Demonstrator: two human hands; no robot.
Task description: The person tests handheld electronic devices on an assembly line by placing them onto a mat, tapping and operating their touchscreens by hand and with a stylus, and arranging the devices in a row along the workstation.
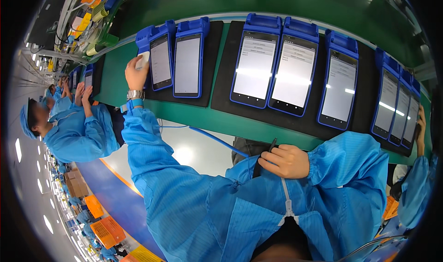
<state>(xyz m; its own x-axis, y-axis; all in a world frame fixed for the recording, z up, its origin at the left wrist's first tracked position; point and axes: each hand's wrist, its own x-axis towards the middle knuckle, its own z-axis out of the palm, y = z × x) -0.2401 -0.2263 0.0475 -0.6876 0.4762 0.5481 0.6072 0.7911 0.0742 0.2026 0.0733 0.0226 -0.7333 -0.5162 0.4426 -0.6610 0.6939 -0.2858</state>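
Observation:
At the left end of the bench, my left hand is closed on a small white object, whose kind I cannot make out. It is over the leftmost blue handheld terminal, which it partly hides. Right beside it lie a second blue terminal and a third one, both with lit screens. In front of my chest, my right hand has its fingers curled round a slim black pen-like thing. Part of that thing is hidden by the fingers.
Several more lit terminals lie on black mats along the green bench. A blue cord runs from my left wrist toward my body. A co-worker stands at the left; another person's hand touches the bench's right end.

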